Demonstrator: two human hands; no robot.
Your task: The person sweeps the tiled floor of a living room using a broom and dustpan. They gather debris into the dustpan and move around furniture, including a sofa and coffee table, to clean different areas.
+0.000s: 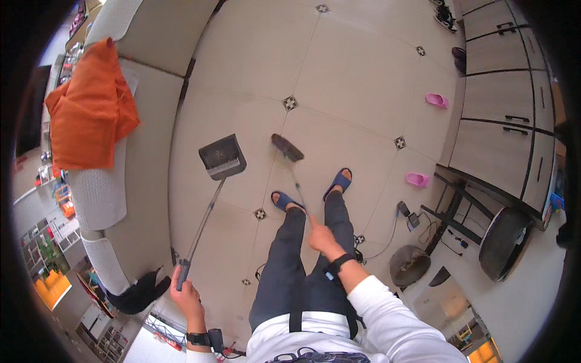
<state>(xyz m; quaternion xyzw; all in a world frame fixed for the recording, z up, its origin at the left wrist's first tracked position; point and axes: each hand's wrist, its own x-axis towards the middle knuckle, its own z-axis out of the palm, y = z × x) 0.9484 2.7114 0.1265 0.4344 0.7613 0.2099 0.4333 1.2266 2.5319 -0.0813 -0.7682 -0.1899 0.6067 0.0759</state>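
My left hand (pixel 186 290) is closed around the grey grip of a long-handled dustpan (pixel 222 156), whose dark pan has a row of comb teeth and appears to rest on the tiled floor. Around the handle of a broom (pixel 287 147) my right hand (pixel 321 236) is closed. The broom's dark bristle head lies to the right of the dustpan, apart from it, in front of my slippered feet. Whether the pan holds any dirt I cannot tell.
A sofa with an orange cloth (pixel 91 113) runs along the left. Pink slippers (pixel 417 179) lie on the right, near cabinets (pixel 494 149). Power adapters (pixel 408 215) with cables, a round dark basin (pixel 410 265) and a black-legged frame (pixel 463 204) stand at the lower right.
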